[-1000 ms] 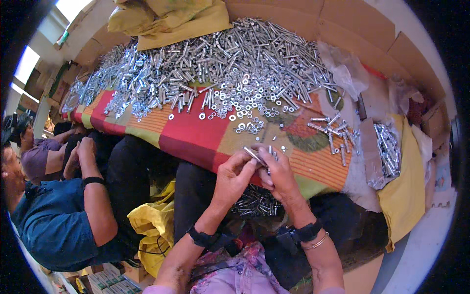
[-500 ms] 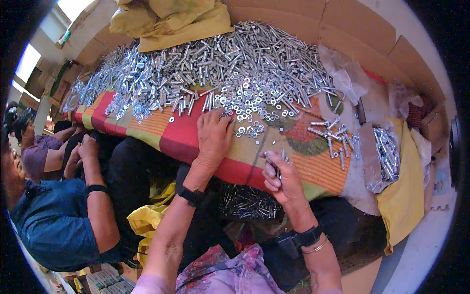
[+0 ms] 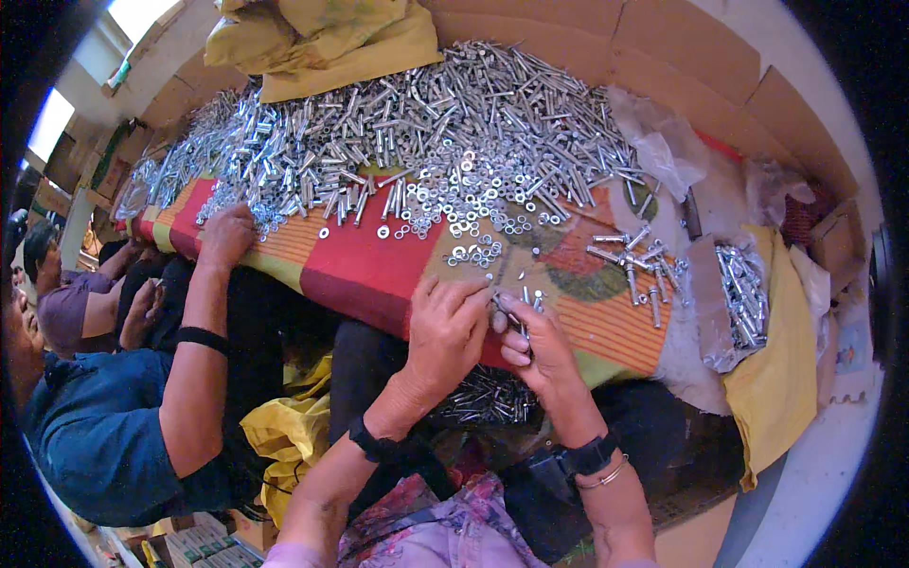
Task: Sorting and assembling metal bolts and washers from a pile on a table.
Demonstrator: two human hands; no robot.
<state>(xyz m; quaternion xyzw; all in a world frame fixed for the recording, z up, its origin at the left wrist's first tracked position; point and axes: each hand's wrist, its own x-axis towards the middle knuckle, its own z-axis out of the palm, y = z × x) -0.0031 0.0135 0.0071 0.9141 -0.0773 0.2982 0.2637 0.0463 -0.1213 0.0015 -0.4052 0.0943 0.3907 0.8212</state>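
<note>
Over the near edge of the patterned cloth (image 3: 355, 256), my two hands meet at the fingertips. My left hand (image 3: 447, 331) is closed in a pinch; whatever lies between its fingers is too small to make out. Several slim metal bolts (image 3: 526, 301) stick out of my right hand (image 3: 542, 350), which is curled around them. Just beyond the hands lie loose washers and nuts (image 3: 476, 251), with a larger spread of washers (image 3: 473, 204) behind them. To the right rests a small group of bolts with sleeves (image 3: 639, 256).
A big heap of metal bolts and sleeves (image 3: 407, 114) backs onto a cardboard wall (image 3: 682, 57). At right stands a box of bolts (image 3: 743, 293) beside yellow cloth (image 3: 776, 369). A co-worker's hand (image 3: 227, 232) touches the heap's left edge. More dark bolts (image 3: 488, 398) lie below the cloth.
My left hand has come back from the washers, toward me and rightward, to my right hand's fingertips. The co-worker's hand has reached forward to the small parts on the left.
</note>
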